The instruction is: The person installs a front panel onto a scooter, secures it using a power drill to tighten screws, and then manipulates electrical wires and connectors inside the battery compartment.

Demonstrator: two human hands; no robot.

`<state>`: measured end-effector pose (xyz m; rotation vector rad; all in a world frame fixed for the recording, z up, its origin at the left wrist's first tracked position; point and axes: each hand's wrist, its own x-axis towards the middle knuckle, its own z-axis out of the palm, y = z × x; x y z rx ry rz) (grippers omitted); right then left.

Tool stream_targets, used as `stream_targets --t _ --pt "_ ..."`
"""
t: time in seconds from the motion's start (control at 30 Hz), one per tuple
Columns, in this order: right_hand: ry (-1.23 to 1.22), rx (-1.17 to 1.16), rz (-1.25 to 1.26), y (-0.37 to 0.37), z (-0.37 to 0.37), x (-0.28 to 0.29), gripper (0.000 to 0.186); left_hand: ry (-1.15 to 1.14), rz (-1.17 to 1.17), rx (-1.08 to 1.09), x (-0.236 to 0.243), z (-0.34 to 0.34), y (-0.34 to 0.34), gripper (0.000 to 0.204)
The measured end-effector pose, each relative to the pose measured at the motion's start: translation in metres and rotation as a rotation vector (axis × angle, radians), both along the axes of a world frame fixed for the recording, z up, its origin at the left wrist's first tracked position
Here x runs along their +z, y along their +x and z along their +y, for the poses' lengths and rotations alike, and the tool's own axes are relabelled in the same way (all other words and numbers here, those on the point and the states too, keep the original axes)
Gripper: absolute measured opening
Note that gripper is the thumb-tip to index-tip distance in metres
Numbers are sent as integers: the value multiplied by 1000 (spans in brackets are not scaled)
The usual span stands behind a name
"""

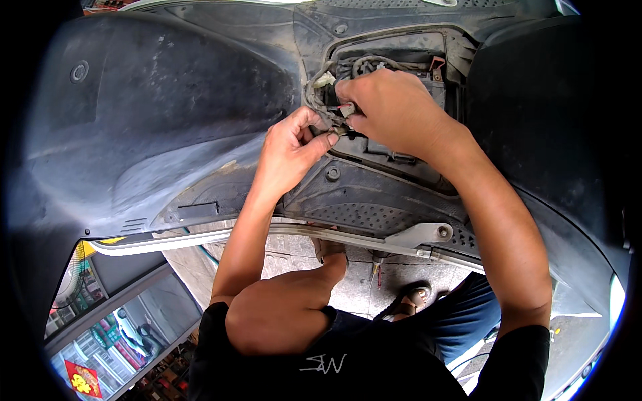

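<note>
My left hand (284,150) is closed, thumb and forefinger pinching the dusty wiring (313,93) at the near left edge of an open compartment (394,35) in a scooter's floorboard. Just to its right, my right hand (404,110) reaches over the compartment with its fingers curled round a small pale wire connector (348,110) with a bit of red wire. Its knuckles hide part of the grip. Another whitish connector (325,79) lies among the wires beyond my fingertips. Partly covered by my right hand is a dark boxy unit (436,90) inside the compartment.
Black scooter body panels (194,73) rise on both sides. A pale trim rail (321,232) with a grey bracket (424,234) runs along the near edge. Below, a screwdriver-like tool (378,271) is near my feet. A glass-fronted cabinet (157,311) stands at lower left.
</note>
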<state>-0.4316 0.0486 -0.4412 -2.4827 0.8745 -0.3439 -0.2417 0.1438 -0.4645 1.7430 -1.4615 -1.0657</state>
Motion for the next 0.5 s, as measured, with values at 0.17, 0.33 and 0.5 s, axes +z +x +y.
stream_targets --t 0.17,0.33,0.5 --pt "26 5 -22 -1 0 0 20 33 -48 -2 7 -1 0 15" --pt "25 6 -51 0 -1 -2 20 -14 -41 -5 1 -1 1 15" --pt "40 -9 -66 0 -1 -4 19 13 -86 -15 4 0 0 15"
